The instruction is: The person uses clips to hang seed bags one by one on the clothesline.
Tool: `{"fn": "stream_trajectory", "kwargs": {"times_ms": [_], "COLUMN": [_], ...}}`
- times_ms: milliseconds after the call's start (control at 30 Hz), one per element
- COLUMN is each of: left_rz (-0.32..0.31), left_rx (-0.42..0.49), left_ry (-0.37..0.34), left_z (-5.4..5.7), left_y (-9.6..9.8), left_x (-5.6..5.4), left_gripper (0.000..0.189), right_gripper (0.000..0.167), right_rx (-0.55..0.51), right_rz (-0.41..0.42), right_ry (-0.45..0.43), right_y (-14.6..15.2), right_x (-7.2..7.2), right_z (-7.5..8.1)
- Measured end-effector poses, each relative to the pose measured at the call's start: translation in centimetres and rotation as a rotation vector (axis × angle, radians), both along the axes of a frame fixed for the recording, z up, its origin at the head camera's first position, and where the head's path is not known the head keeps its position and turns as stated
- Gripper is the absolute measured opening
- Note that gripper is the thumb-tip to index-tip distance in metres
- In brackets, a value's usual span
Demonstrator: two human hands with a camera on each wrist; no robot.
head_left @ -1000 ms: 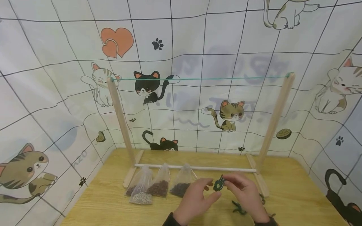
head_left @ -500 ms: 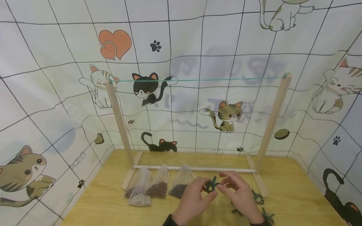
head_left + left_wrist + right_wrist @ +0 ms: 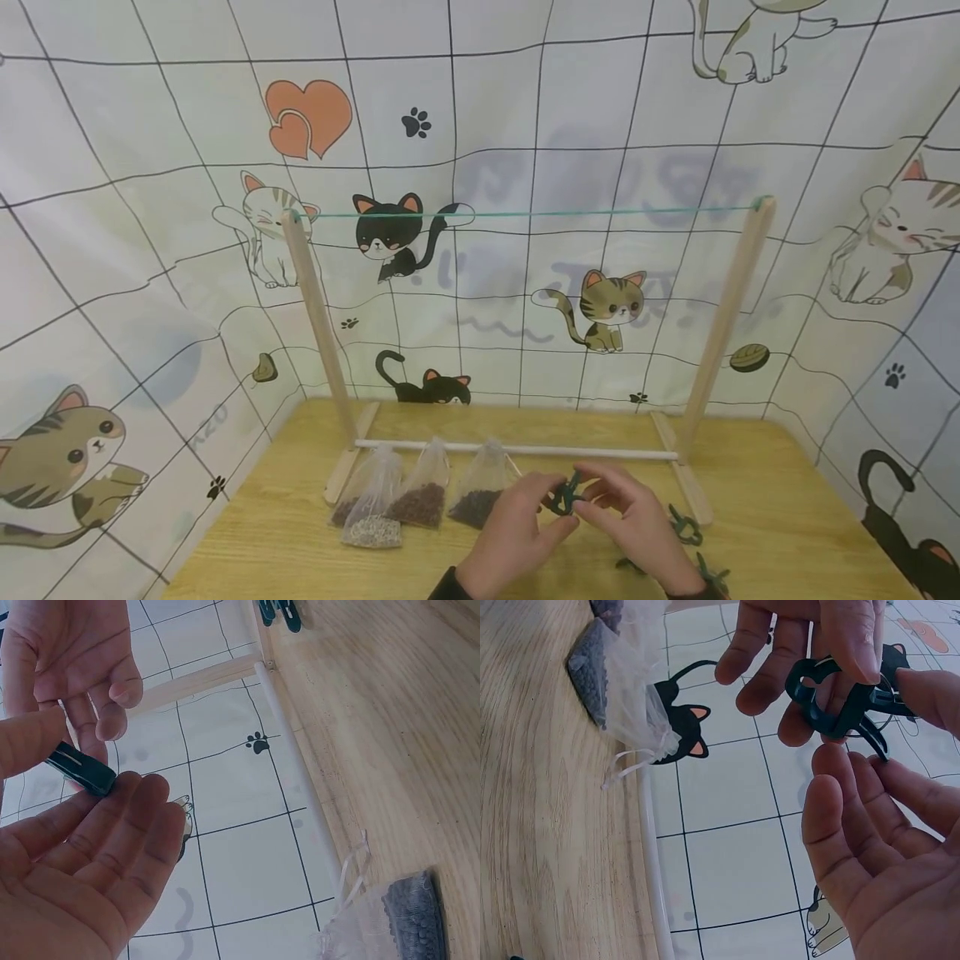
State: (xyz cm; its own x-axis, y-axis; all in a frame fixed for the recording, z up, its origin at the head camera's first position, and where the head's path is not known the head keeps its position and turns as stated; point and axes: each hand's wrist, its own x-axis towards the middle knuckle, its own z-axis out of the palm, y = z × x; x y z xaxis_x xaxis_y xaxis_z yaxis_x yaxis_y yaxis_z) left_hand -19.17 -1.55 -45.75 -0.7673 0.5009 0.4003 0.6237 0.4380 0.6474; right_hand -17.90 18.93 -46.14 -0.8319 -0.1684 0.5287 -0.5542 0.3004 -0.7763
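A dark green plastic spring clip [image 3: 566, 498] is held between both hands, raised over the front of the table. My left hand [image 3: 517, 529] pinches its ring-shaped jaw end between thumb and fingers. At its other end, the thumb and index finger of my right hand [image 3: 637, 525] pinch the two splayed handles, clearest in the right wrist view, where the clip [image 3: 821, 716] shows its rounded loop. The left wrist view catches the clip [image 3: 86, 771] under the left thumb. Several similar clips [image 3: 684, 525] lie on the table by the right hand, one partly hidden beneath it.
A wooden frame with two posts [image 3: 723, 350] stands behind the hands, a green string [image 3: 525, 213] across its top and a white rod [image 3: 517, 448] along its base. Sheer pouches of brown [image 3: 417, 504], dark [image 3: 472, 507] and pale [image 3: 371, 532] grains lie at left.
The clip has been turned and drawn slightly left. The left fingers, formerly beside it, now pinch it. The right hand has shifted left, uncovering more of the loose clips.
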Motion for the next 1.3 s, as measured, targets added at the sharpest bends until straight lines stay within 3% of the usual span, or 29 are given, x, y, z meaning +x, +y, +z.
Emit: {"fn": "stream_trajectory", "kwargs": {"times_ms": [200, 300, 400, 567, 700, 800, 900, 1067, 1300], "left_rz": [-0.023, 0.009, 0.12, 0.372, 0.491, 0.532, 0.52, 0.505, 0.528], "left_rx": [-0.025, -0.061, -0.125, -0.292, -0.366, -0.406, -0.413, -0.362, -0.264], "left_ry": [-0.035, -0.074, -0.021, 0.256, 0.309, 0.295, 0.241, 0.061, -0.027], "left_z": [-0.1, 0.0, -0.3, -1.8, -2.9, -3.3, -3.5, -4.0, -4.7], "left_y": [-0.1, -0.6, -1.2, -2.5, -3.2, -3.7, -3.9, -4.0, -4.2], "left_x": [-0.1, -0.5, -1.4, -4.3, -6.3, -7.0, -7.6, -8.6, -9.6], "left_gripper": [0.045, 0.048, 0.045, 0.031, 0.025, 0.023, 0.02, 0.016, 0.015], "right_gripper": [0.037, 0.037, 0.036, 0.036, 0.037, 0.038, 0.039, 0.037, 0.037], "right_rx": [-0.007, -0.009, -0.016, -0.027, -0.026, -0.025, -0.017, -0.012, 0.001], "right_rz": [0.011, -0.03, -0.067, -0.061, -0.042, -0.029, -0.019, -0.01, -0.029], "right_ry": [0.009, -0.005, -0.024, -0.025, -0.016, -0.023, -0.029, -0.032, -0.029], "right_y": [0.0, 0.0, 0.1, 0.5, 0.8, 0.9, 1.0, 1.1, 1.3], "right_x": [-0.1, 0.0, 0.0, 0.0, 0.0, 0.0, -0.1, -0.2, 0.0], "right_z": [-0.2, -0.2, -0.1, 0.2, 0.3, 0.3, 0.2, 0.1, 0.2]}}
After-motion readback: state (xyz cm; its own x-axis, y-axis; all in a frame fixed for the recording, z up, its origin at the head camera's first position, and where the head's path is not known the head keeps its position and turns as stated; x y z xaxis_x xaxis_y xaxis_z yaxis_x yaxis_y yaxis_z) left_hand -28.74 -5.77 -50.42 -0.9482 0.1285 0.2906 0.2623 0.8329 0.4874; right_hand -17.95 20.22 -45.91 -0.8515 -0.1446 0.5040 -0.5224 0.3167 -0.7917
